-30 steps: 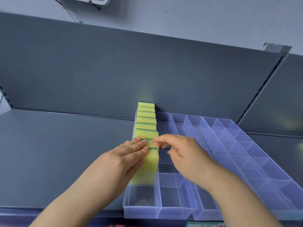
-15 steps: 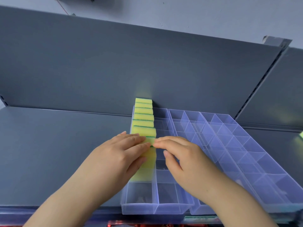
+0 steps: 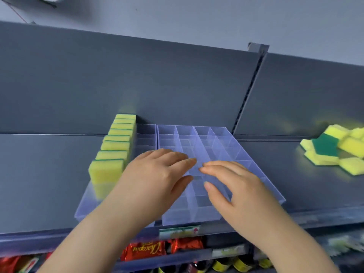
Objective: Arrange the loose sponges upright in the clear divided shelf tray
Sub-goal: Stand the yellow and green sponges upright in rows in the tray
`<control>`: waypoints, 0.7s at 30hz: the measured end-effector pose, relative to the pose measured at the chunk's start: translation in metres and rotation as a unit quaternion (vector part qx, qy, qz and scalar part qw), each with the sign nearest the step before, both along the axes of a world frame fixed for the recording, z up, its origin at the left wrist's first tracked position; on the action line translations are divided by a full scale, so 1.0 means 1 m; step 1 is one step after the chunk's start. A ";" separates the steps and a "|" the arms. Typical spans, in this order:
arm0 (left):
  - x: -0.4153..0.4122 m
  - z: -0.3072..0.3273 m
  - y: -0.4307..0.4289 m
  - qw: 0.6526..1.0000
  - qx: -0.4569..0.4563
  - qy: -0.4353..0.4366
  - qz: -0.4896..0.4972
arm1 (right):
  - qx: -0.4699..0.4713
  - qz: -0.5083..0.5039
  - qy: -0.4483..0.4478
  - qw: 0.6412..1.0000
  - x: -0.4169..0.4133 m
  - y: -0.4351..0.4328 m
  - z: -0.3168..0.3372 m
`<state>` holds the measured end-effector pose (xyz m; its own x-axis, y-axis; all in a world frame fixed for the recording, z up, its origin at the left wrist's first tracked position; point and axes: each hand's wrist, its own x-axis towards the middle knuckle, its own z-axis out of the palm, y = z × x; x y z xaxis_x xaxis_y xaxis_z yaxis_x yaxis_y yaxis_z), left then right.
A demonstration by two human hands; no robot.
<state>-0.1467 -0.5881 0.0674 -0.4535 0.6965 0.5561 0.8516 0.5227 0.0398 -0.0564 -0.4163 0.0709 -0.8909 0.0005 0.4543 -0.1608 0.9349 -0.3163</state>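
**Hands open above the tray: one column filled, a pile of sponges still waiting**

Left hand [image 3: 157, 174] and right hand [image 3: 236, 186] are spread flat with straight fingers and hold nothing. Their fingertips nearly meet over the middle of the clear divided shelf tray [image 3: 222, 142]; whether they touch it cannot be told.

The tray's leftmost column holds a row of upright sponges [image 3: 116, 146]. Each stands on edge with its yellow foam uppermost, a thin green line marking the scouring layer. The broad faces look front and back, and the row's long axis runs from the shelf [image 3: 39, 174] edge to the back panel [image 3: 177, 85].

The other columns appear empty. Loose sponges [image 3: 338, 152] lie flat at mixed angles well apart to the right, one with its green side up, so most of the task seems to remain.
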 end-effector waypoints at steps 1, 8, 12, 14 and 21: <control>0.011 -0.001 0.017 1.000 0.000 0.002 -0.011 | 0.000 -0.018 0.001 1.000 0.015 0.015 -0.001; 0.105 -0.022 0.137 0.995 -0.013 -0.026 -0.090 | -0.053 -0.152 -0.065 0.985 0.150 0.122 -0.021; 0.159 -0.054 0.198 0.988 -0.053 -0.065 -0.128 | -0.087 -0.223 -0.104 0.965 0.220 0.166 -0.049; 0.182 -0.069 0.220 0.983 -0.077 -0.079 -0.148 | -0.101 -0.254 -0.122 0.954 0.250 0.182 -0.063; 0.225 -0.083 0.270 0.977 -0.084 -0.077 -0.181 | -0.158 -0.332 -0.151 0.918 0.323 0.217 -0.096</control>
